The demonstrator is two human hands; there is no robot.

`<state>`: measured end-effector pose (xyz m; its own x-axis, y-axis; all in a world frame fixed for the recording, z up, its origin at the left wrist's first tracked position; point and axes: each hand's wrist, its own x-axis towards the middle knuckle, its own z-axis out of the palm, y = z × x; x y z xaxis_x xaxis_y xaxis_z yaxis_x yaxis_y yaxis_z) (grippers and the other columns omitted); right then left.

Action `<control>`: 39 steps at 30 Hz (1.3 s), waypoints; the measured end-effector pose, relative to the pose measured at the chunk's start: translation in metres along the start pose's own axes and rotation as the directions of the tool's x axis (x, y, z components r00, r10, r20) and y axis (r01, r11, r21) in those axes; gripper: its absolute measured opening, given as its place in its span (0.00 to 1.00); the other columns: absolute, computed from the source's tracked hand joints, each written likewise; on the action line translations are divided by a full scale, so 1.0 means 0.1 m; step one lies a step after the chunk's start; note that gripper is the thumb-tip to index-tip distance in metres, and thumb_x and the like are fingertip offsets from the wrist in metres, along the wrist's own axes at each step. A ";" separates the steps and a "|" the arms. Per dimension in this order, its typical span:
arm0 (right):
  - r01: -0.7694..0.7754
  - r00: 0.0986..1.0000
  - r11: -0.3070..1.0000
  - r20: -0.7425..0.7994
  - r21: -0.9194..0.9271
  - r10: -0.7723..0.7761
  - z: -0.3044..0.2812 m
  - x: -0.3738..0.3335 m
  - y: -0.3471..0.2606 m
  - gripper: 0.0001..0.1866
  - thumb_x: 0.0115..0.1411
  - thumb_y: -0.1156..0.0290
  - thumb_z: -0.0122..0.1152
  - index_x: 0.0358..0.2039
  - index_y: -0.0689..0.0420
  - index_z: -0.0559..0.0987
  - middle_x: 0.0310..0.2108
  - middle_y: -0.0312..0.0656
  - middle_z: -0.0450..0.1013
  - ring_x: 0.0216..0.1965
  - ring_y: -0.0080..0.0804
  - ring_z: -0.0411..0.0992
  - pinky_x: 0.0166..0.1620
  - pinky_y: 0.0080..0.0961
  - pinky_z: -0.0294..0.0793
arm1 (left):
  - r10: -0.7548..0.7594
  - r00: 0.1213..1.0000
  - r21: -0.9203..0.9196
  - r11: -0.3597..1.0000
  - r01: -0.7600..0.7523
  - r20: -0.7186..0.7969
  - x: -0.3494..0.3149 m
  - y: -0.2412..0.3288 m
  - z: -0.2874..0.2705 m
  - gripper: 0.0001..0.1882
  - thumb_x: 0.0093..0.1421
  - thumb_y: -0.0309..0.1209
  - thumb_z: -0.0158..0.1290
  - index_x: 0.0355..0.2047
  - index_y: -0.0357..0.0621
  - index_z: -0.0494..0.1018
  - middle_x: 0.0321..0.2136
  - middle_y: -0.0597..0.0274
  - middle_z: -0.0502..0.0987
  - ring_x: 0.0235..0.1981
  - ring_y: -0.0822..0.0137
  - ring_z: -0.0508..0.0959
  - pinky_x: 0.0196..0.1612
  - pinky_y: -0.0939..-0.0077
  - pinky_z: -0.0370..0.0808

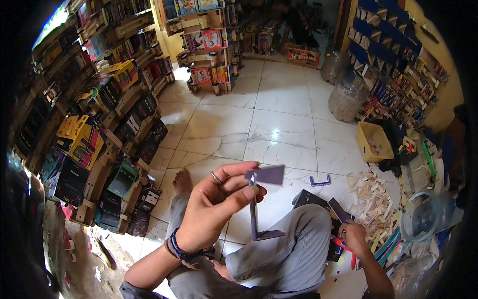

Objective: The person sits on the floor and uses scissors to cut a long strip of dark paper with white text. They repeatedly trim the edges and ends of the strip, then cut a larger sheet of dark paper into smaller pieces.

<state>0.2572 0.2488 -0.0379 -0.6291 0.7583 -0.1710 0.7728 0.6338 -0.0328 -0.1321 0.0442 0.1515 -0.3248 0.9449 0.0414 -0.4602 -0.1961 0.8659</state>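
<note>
Raised in front of my lap, my left hand (219, 194) pinches a dark purple U-shaped bracket (254, 214) between thumb and fingers. The bracket's upper arm ends in a wide flat flap, slightly blurred; its lower arm hangs above my bent leg. Down by my right knee, my right hand (353, 236) has its fingers closed at a red-handled tool (341, 243), whose working end is hidden. Just beyond those fingers is a dark purple flat strip (339, 210). A smaller blue-purple U-shaped bracket (320, 180) lies on the tiles ahead.
A heap of small wooden pieces (371, 197) spreads at the right. Behind it are a yellow tub (373, 142) and clear plastic containers (348, 97). Shelves with toy trucks (82, 142) line the left. Cracked white floor tiles (279, 112) stretch ahead.
</note>
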 end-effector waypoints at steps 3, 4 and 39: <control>0.038 0.999 0.980 -0.030 0.197 -0.032 -0.66 0.26 -0.30 0.07 0.56 0.68 0.69 0.35 0.53 0.84 0.39 0.47 0.80 0.40 0.47 0.79 0.44 0.38 0.77 | -0.010 1.000 0.108 0.994 0.010 -0.003 -0.01 -0.02 0.02 0.26 0.64 0.20 0.56 0.62 0.34 0.68 0.50 0.55 0.79 0.48 0.66 0.80 0.56 0.68 0.76; 0.203 0.968 0.903 -0.215 0.379 -0.127 -0.91 0.33 -0.48 0.07 0.58 0.69 0.68 0.37 0.55 0.85 0.38 0.47 0.80 0.40 0.46 0.79 0.44 0.36 0.77 | 0.004 1.000 0.152 0.988 -0.004 -0.003 -0.02 -0.04 0.02 0.26 0.64 0.20 0.57 0.62 0.34 0.68 0.50 0.55 0.79 0.48 0.67 0.80 0.57 0.69 0.76; 0.778 0.582 0.574 -0.640 0.257 -0.502 -2.26 0.71 -2.11 0.12 0.53 0.72 0.73 0.39 0.54 0.84 0.32 0.36 0.82 0.33 0.31 0.79 0.43 0.30 0.70 | -0.083 0.989 0.088 0.992 0.094 -0.120 -0.01 0.00 0.06 0.24 0.65 0.22 0.58 0.61 0.37 0.70 0.46 0.59 0.79 0.46 0.62 0.83 0.53 0.67 0.82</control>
<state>0.0301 0.2034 0.1795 -0.8072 0.2208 0.5475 -0.0246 0.9140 -0.4049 -0.1264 0.0447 0.1541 -0.3828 0.9194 -0.0908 -0.4144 -0.0831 0.9063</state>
